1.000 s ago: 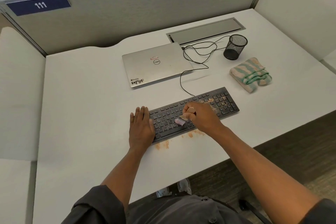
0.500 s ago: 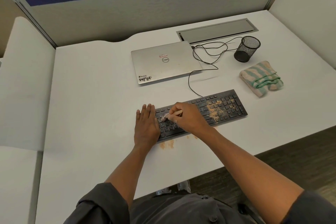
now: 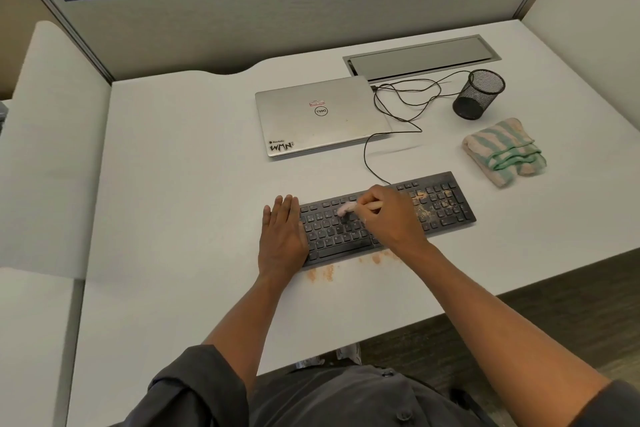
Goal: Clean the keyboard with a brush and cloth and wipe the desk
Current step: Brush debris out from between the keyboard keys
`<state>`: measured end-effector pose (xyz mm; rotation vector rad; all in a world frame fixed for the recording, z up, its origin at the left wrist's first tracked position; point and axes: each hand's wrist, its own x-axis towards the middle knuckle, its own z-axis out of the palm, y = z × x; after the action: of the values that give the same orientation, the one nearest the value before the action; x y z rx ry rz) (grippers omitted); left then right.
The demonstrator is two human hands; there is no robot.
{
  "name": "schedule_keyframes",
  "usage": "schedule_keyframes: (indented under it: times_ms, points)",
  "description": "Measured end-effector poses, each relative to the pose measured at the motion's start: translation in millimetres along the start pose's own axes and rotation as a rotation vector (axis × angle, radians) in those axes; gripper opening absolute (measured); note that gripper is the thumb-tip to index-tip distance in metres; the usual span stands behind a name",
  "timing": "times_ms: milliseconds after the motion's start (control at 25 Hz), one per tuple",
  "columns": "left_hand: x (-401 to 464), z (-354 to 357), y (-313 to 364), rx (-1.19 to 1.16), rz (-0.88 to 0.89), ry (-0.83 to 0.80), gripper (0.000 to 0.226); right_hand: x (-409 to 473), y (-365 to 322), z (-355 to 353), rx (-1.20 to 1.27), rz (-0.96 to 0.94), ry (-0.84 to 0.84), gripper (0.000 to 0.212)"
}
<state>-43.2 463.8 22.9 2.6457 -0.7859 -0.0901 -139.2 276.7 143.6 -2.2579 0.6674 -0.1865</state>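
A black keyboard [image 3: 440, 208] lies on the white desk [image 3: 180, 184], with orange-brown dust on its right keys. My right hand [image 3: 391, 218] grips a small wooden-handled brush [image 3: 347, 208] whose pale bristles touch the upper left keys. My left hand [image 3: 282, 236] rests flat, fingers straight, on the keyboard's left end. More orange dust [image 3: 322, 273] lies on the desk along the keyboard's front edge. A folded green-and-beige striped cloth [image 3: 504, 151] lies to the keyboard's upper right.
A closed silver laptop [image 3: 322, 114] sits behind the keyboard, with a black cable [image 3: 398, 107] looping to its right. A black mesh pen cup [image 3: 479, 94] stands beside a grey cable hatch [image 3: 422, 57]. Partition walls ring the desk.
My right hand has swept the brush from the keyboard's lower middle keys up and left to the upper rows. My left hand has stayed on the keyboard's left end.
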Motion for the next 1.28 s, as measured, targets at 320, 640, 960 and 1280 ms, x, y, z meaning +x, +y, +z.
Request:
schedule_keyframes:
  times_ms: [320, 640, 960, 1280]
  points:
    - [0, 0, 1, 0.0, -0.002, -0.01, 0.065, -10, 31, -4, -0.043, 0.068, 0.141, 0.003]
    - [0, 2, 0, 0.003, 0.021, 0.01, 0.069, -23, 34, 16, 0.156, 0.102, 0.12, 0.006]
    - [1, 5, 2, 0.015, 0.005, 0.024, 0.07, -28, 26, 11, 0.101, 0.044, 0.174, 0.008]
    - [0, 4, 5, 0.012, -0.021, 0.01, 0.07, -25, 47, -9, -0.084, 0.049, 0.229, 0.008]
